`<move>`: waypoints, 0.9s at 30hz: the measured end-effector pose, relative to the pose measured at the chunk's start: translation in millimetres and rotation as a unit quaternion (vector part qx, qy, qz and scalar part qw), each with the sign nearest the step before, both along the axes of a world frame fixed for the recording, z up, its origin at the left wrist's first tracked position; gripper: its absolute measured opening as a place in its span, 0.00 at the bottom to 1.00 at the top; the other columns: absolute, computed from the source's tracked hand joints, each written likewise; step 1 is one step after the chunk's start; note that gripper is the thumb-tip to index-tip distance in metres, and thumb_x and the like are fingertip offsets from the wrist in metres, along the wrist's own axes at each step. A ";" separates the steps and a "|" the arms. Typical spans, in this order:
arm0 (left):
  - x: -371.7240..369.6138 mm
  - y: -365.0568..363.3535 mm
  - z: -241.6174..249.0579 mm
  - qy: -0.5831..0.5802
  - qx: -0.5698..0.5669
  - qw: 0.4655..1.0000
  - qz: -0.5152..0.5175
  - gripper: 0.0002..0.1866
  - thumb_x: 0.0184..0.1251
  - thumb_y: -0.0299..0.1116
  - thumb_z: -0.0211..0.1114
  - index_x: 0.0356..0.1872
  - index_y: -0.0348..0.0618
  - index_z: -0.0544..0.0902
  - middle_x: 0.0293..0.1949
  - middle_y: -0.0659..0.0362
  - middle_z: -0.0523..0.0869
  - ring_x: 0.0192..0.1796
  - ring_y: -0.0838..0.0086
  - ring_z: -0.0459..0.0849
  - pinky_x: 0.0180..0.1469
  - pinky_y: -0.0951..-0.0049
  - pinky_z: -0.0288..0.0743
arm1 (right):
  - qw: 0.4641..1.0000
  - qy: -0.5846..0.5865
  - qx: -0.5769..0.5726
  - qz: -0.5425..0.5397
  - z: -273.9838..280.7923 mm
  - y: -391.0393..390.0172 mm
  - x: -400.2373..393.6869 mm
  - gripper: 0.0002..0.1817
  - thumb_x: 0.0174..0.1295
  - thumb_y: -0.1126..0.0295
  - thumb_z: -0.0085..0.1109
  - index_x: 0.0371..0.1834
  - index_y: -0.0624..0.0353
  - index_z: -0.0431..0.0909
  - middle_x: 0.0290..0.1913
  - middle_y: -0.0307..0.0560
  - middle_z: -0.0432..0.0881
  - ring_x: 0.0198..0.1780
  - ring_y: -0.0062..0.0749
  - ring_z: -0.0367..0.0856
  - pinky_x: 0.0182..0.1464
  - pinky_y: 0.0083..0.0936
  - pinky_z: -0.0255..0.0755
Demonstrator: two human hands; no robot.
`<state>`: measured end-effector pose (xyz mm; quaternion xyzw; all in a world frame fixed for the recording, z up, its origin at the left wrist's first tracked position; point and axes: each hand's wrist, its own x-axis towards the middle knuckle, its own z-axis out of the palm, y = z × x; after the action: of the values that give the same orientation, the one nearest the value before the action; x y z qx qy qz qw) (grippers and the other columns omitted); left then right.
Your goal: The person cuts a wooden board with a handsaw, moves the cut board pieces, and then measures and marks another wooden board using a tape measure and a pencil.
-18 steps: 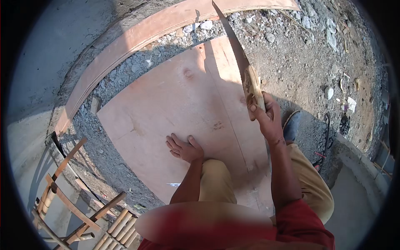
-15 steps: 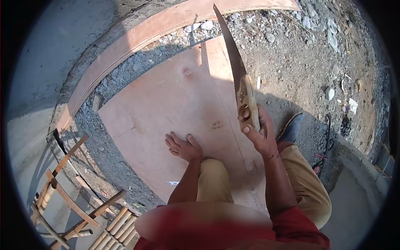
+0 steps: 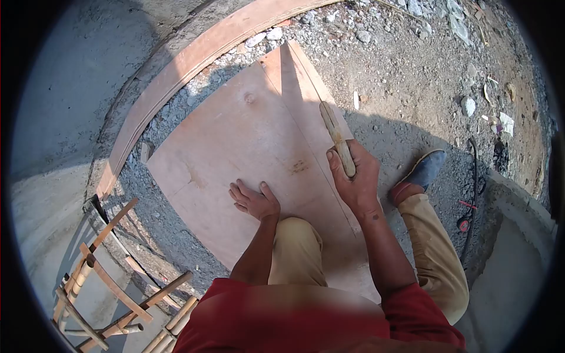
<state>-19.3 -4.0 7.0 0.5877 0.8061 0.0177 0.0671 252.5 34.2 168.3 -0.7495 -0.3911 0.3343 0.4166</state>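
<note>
A large plywood sheet (image 3: 235,129) lies on the ground under my knee, with thin dark lines drawn along it. My left hand (image 3: 256,200) rests flat on the sheet with its fingers spread. My right hand (image 3: 356,176) is wrapped round the wooden handle of a hand saw (image 3: 337,135) above the sheet's right edge. The saw is seen edge-on, its narrow blade reaching forward toward the sheet's far corner. Whether its teeth touch the wood I cannot tell.
Curved plywood strips (image 3: 176,70) lie beyond the sheet on gravel. Bamboo and wooden pieces (image 3: 112,282) stand at the lower left. A tape measure (image 3: 464,225) and a dark bar (image 3: 475,176) lie right of my shoe (image 3: 426,169). A concrete edge (image 3: 524,200) is further right.
My right hand has lowered the saw toward the sheet and turned it from broadside to edge-on. My left hand stays flat on the sheet. The view has shifted slightly.
</note>
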 end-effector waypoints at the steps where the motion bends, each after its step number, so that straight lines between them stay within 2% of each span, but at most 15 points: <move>1: 1.0 0.8 1.2 -0.003 0.001 1.000 0.003 0.43 0.74 0.54 0.56 0.81 0.40 0.54 0.83 0.43 0.51 0.86 0.47 0.43 0.79 0.33 0.41 | 0.999 -0.012 0.043 -0.005 -0.2 0.7 -2.4 0.08 0.66 0.68 0.69 0.36 0.61 0.82 0.27 0.51 0.85 0.28 0.33 0.87 0.34 0.32 0.78; 4: -4.2 -2.2 1.1 -0.016 0.014 1.000 0.003 0.43 0.74 0.55 0.57 0.82 0.41 0.54 0.83 0.43 0.50 0.86 0.46 0.42 0.80 0.32 0.39 | 0.985 0.080 0.148 -0.037 -5.1 2.6 -20.6 0.08 0.67 0.68 0.69 0.35 0.61 0.82 0.25 0.51 0.84 0.27 0.32 0.86 0.33 0.31 0.78; 7: -4.0 -2.7 2.3 -0.028 0.014 0.999 0.008 0.44 0.74 0.55 0.57 0.82 0.42 0.53 0.83 0.44 0.50 0.86 0.45 0.41 0.80 0.32 0.38 | 0.990 0.110 0.086 0.016 -24.0 -0.1 -24.5 0.11 0.65 0.66 0.71 0.34 0.62 0.82 0.24 0.51 0.83 0.25 0.34 0.85 0.31 0.32 0.77; 10: -2.8 -2.5 0.9 -0.030 0.027 0.999 0.008 0.44 0.74 0.55 0.58 0.82 0.41 0.54 0.83 0.45 0.51 0.86 0.45 0.41 0.80 0.31 0.38 | 0.995 0.063 -0.006 0.075 -55.4 -11.7 -23.4 0.13 0.63 0.64 0.74 0.31 0.61 0.82 0.22 0.50 0.81 0.22 0.32 0.82 0.30 0.32 0.75; 13: -2.6 9.4 -4.4 -0.042 0.045 0.998 0.009 0.43 0.74 0.54 0.59 0.81 0.41 0.57 0.83 0.46 0.52 0.85 0.45 0.43 0.79 0.31 0.39 | 0.992 0.093 0.027 0.080 -66.9 -16.4 -23.7 0.16 0.64 0.65 0.73 0.25 0.60 0.77 0.17 0.40 0.72 0.22 0.21 0.66 0.27 0.29 0.67; 14: -3.6 19.9 -8.9 -0.048 0.049 0.998 0.007 0.42 0.74 0.54 0.60 0.80 0.40 0.58 0.83 0.47 0.52 0.85 0.45 0.44 0.79 0.30 0.39 | 0.992 0.084 0.025 0.092 -71.4 -17.9 -22.4 0.16 0.64 0.64 0.73 0.26 0.61 0.78 0.18 0.43 0.74 0.21 0.23 0.69 0.27 0.30 0.68; 16: 8.4 75.5 -4.3 -0.125 0.121 0.980 -0.097 0.40 0.74 0.51 0.62 0.79 0.40 0.61 0.82 0.47 0.54 0.85 0.45 0.48 0.79 0.29 0.40 | 0.991 0.067 0.016 0.114 -72.4 -19.3 -19.0 0.15 0.63 0.63 0.74 0.27 0.62 0.80 0.19 0.48 0.78 0.20 0.28 0.75 0.28 0.31 0.72; 18: 34.0 155.4 -1.3 -0.174 0.167 0.954 -0.180 0.39 0.74 0.48 0.63 0.79 0.39 0.62 0.82 0.47 0.55 0.84 0.46 0.51 0.79 0.30 0.41 | 0.990 0.106 0.015 0.090 -76.9 -19.4 -16.9 0.15 0.63 0.65 0.73 0.26 0.62 0.79 0.19 0.48 0.78 0.21 0.25 0.74 0.28 0.30 0.71; 19: 50.1 196.8 0.9 -0.162 0.173 0.948 -0.212 0.37 0.75 0.48 0.61 0.78 0.38 0.64 0.81 0.46 0.57 0.83 0.47 0.53 0.80 0.32 0.42 | 0.989 0.125 0.016 0.078 -77.8 -18.6 -15.6 0.15 0.63 0.65 0.72 0.26 0.62 0.79 0.19 0.47 0.78 0.21 0.24 0.74 0.28 0.30 0.71; 20: 65.5 235.4 -0.4 -0.175 0.170 0.942 -0.230 0.35 0.76 0.46 0.61 0.78 0.42 0.64 0.81 0.45 0.57 0.84 0.46 0.52 0.80 0.34 0.42 | 0.983 0.176 0.019 0.038 -76.1 -17.2 -13.7 0.14 0.63 0.66 0.72 0.26 0.62 0.79 0.19 0.47 0.78 0.21 0.23 0.73 0.27 0.29 0.70; 22: 88.5 297.7 -2.5 -0.134 0.220 0.920 -0.294 0.28 0.79 0.48 0.55 0.71 0.43 0.74 0.74 0.41 0.72 0.79 0.47 0.65 0.80 0.37 0.48 | 0.960 0.278 0.024 -0.038 -67.3 -13.8 -8.9 0.14 0.64 0.67 0.71 0.25 0.62 0.78 0.19 0.47 0.78 0.21 0.20 0.72 0.27 0.28 0.70; 25: 99.2 342.1 -17.6 -0.049 -0.034 0.967 -0.247 0.26 0.81 0.51 0.47 0.60 0.44 0.84 0.59 0.42 0.86 0.67 0.49 0.80 0.76 0.42 0.57 | 0.980 0.186 0.072 -0.018 -43.7 -20.0 -4.9 0.16 0.65 0.70 0.68 0.22 0.61 0.74 0.17 0.36 0.71 0.22 0.15 0.66 0.24 0.24 0.61; 26: 101.8 339.2 -29.2 -0.037 0.049 0.970 -0.236 0.29 0.82 0.53 0.42 0.50 0.44 0.89 0.47 0.44 0.91 0.55 0.49 0.87 0.71 0.45 0.64 | 0.983 0.172 0.067 0.000 -44.7 -21.2 -3.7 0.15 0.64 0.70 0.68 0.23 0.61 0.75 0.17 0.36 0.72 0.21 0.15 0.67 0.24 0.24 0.61; 27: 103.9 338.4 -33.6 -0.037 0.042 0.971 -0.230 0.29 0.82 0.53 0.43 0.50 0.44 0.89 0.47 0.45 0.91 0.55 0.48 0.87 0.70 0.45 0.65 | 0.985 0.158 0.062 0.018 -46.7 -22.9 -2.5 0.14 0.64 0.70 0.68 0.23 0.62 0.76 0.17 0.37 0.72 0.21 0.16 0.67 0.23 0.25 0.61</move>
<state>84.6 334.4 -26.6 0.7588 0.6445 0.0575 0.0745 250.1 11.3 121.6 -0.6532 -0.3536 0.4308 0.5125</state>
